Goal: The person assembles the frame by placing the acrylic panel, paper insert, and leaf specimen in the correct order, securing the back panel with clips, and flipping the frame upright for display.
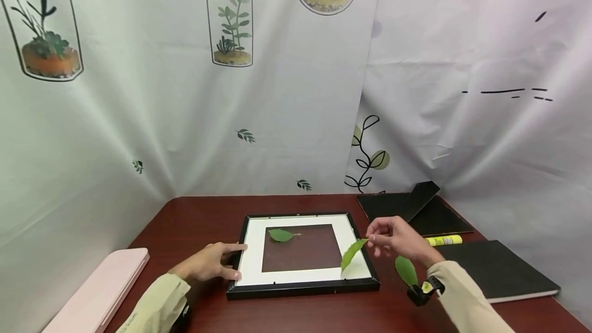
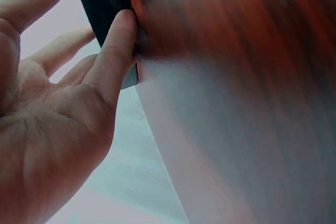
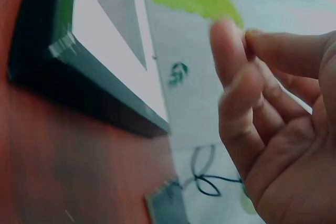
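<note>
A black picture frame (image 1: pixel 302 287) lies on the table with a white mat (image 1: pixel 252 251) inside it. One green leaf (image 1: pixel 281 235) rests in the mat's dark window, near its upper left corner. At the frame's left side my left hand (image 1: pixel 210 262) rests with index finger and thumb extended onto the border; the left wrist view shows a finger against its black edge. My right hand (image 1: pixel 398 240) pinches a second, lighter green leaf (image 1: pixel 353 254) by its stem end between thumb and index finger. This leaf hangs over the mat's lower right part.
Another green leaf (image 1: pixel 406 270) lies right of the frame, below my right wrist. Farther right are a yellow glue stick (image 1: pixel 445 240) and a black book (image 1: pixel 499 269). A black backing board (image 1: pixel 384 209) with its stand lies behind. A pink case (image 1: pixel 99 292) sits at left.
</note>
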`<state>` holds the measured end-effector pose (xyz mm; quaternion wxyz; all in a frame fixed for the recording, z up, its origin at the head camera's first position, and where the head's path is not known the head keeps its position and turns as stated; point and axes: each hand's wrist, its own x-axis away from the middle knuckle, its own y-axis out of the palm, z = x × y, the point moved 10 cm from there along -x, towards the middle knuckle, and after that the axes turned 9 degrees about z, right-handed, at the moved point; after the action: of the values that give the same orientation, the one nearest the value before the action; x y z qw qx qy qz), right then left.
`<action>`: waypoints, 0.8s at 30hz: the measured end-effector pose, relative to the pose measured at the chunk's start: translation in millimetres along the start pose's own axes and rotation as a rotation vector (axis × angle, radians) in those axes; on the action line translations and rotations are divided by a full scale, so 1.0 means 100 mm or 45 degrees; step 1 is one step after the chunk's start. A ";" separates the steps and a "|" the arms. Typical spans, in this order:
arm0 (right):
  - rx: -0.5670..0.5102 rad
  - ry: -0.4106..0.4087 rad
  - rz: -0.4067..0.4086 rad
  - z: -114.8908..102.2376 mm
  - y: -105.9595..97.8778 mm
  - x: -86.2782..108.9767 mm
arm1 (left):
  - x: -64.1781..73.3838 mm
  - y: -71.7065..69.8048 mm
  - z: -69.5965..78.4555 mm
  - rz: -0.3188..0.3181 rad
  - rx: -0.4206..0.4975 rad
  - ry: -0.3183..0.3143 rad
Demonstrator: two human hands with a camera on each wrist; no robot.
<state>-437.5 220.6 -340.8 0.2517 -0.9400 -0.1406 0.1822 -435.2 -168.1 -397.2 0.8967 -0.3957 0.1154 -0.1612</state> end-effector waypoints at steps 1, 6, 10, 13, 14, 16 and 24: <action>-0.004 0.011 0.018 0.02 0.04 -0.01 | 0.00 0.00 0.00 0.003 -0.007 0.000; 0.046 0.045 0.076 0.06 0.16 -0.08 | -0.01 0.00 0.03 0.001 -0.005 0.005; 0.167 0.058 0.129 0.06 0.20 -0.15 | 0.00 0.01 0.05 -0.001 0.000 0.007; 0.287 0.022 0.150 0.01 0.25 -0.20 | 0.00 0.00 0.07 0.007 0.002 -0.001; 0.319 -0.008 0.147 -0.02 0.27 -0.21 | 0.00 -0.01 0.07 0.009 0.003 -0.006; 0.367 -0.078 0.141 -0.09 0.33 -0.25 | -0.01 -0.01 0.06 0.011 -0.015 -0.008; 0.490 -0.226 0.105 -0.28 0.63 -0.42 | 0.00 -0.01 -0.01 0.019 -0.033 -0.029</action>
<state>-452.2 141.5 -339.7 0.4053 -0.8599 -0.0864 0.2979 -435.6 -169.1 -397.4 0.8939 -0.4083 0.1101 -0.1485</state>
